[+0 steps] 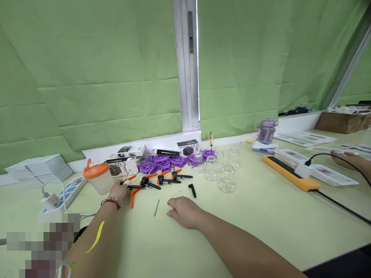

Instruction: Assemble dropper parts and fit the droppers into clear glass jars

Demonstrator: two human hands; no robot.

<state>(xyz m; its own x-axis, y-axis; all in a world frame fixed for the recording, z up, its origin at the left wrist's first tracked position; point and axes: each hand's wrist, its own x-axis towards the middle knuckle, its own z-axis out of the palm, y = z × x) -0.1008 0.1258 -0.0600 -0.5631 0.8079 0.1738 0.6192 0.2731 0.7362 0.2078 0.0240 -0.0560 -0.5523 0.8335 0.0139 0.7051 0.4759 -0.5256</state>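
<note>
Pale tabletop (150, 255), two bare hands at work.
Right hand (185, 211): grip loosely parted, seemingly empty, near a metal pin (156, 208) that looks light, stiff, slippery, best pinched mid-shaft; left hand (117, 191) beside black-and-orange pieces (145, 181), its grip impossible to tell.

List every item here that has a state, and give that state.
Left hand: among orange-and-black parts, grip unclear
Right hand: open, nothing visibly held
Metal rod: lying loose
Black elbow piece: lying loose
Purple discs: heaped
Orange-lidded cup: upright, lid on
Purple bottle: upright, lid on
White adapter: on yellow power strip, cable attached
</note>
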